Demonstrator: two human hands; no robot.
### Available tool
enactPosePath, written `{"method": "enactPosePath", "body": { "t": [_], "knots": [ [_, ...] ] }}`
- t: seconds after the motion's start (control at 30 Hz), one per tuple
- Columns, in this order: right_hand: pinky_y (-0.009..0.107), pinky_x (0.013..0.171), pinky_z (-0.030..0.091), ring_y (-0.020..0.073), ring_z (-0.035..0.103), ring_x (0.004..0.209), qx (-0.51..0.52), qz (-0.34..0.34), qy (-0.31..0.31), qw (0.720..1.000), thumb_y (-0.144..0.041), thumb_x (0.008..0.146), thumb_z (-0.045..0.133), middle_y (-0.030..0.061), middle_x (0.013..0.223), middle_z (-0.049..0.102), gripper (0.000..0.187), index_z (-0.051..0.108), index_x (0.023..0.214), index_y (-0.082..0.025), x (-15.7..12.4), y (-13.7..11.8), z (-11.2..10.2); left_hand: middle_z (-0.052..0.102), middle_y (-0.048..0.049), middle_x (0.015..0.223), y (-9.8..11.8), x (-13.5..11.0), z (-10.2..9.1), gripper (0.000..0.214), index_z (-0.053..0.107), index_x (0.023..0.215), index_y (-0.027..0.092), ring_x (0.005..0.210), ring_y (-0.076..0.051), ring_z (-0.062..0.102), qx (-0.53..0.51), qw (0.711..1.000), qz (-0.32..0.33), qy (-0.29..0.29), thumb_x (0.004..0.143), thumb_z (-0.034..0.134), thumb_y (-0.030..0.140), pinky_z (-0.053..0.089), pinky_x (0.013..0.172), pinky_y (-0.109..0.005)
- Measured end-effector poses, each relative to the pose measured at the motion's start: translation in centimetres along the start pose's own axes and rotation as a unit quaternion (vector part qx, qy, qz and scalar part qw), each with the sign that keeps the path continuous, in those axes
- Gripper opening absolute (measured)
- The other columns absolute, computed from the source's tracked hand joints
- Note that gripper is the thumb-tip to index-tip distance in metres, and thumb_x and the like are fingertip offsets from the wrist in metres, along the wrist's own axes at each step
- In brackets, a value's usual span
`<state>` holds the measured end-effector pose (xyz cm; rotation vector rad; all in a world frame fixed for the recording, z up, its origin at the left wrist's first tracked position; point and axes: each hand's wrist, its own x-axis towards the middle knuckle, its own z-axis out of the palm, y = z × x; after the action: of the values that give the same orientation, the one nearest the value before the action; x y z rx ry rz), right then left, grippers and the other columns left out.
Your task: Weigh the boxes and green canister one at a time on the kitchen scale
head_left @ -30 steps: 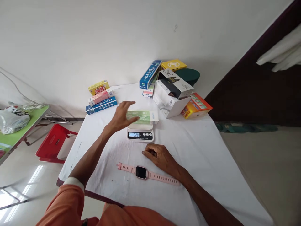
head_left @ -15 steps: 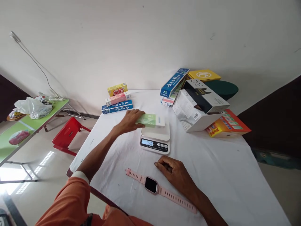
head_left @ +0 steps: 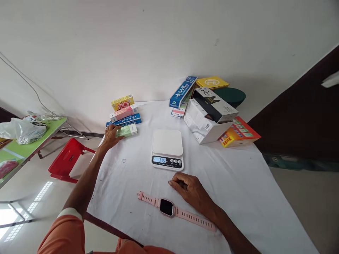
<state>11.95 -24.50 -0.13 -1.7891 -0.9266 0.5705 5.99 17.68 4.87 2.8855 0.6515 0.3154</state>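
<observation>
My left hand (head_left: 111, 137) grips the left end of a small green-and-white box (head_left: 127, 131) at the table's left side. Just behind that box lie a blue box (head_left: 132, 119), a pink-and-white box (head_left: 124, 113) and a yellow box (head_left: 123, 102). A white kitchen scale (head_left: 167, 143) stands in the middle with a bare plate, its lit display reading about 315. In front of the scale my right hand (head_left: 191, 188) rests on the cloth, fingers curled; whether anything is inside cannot be seen. Beside it lies a pink smartwatch (head_left: 166, 207) with its strap stretched out and its screen dark.
At the back right are a long blue box (head_left: 182, 92), a black-and-white carton (head_left: 212, 113), a yellow box (head_left: 212, 82) and an orange-red box (head_left: 239, 132). A red chair (head_left: 66, 158) and a green table (head_left: 57, 125) with plastic bags stand left.
My left hand has carried the green-and-white box left, from above the scale to in front of the blue box. The display went from about 220 to 315. My right hand stays put; the view shifted.
</observation>
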Motion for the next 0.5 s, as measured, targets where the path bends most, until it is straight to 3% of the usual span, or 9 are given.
{"method": "enactPosePath", "body": {
  "t": [0.23, 0.5],
  "knots": [
    [0.027, 0.058, 0.037, 0.013, 0.046, 0.06, 0.025, -0.007, 0.013, 1.0, -0.033, 0.094, 0.059, -0.0016, 0.066, 0.055, 0.028, 0.053, 0.069, -0.021, 0.0, -0.4, -0.1, 0.058, -0.0165, 0.135, 0.6, 1.0, 0.7, 0.044, 0.063, 0.133, 0.025, 0.129, -0.038, 0.048, 0.022, 0.998, 0.022, 0.046, 0.091, 0.063, 0.037, 0.039, 0.108, -0.053],
    [0.027, 0.06, 0.04, 0.0131, 0.049, 0.061, 0.019, -0.024, 0.021, 0.999, -0.03, 0.094, 0.06, -0.0016, 0.066, 0.058, 0.027, 0.054, 0.069, -0.021, -0.1, -0.1, -0.1, 0.058, -0.0175, 0.135, 2.2, 1.0, 0.4, 0.048, 0.062, 0.134, 0.024, 0.128, -0.04, 0.049, 0.05, 0.997, -0.008, 0.052, 0.088, 0.063, 0.038, 0.04, 0.106, -0.054]
  ]
}}
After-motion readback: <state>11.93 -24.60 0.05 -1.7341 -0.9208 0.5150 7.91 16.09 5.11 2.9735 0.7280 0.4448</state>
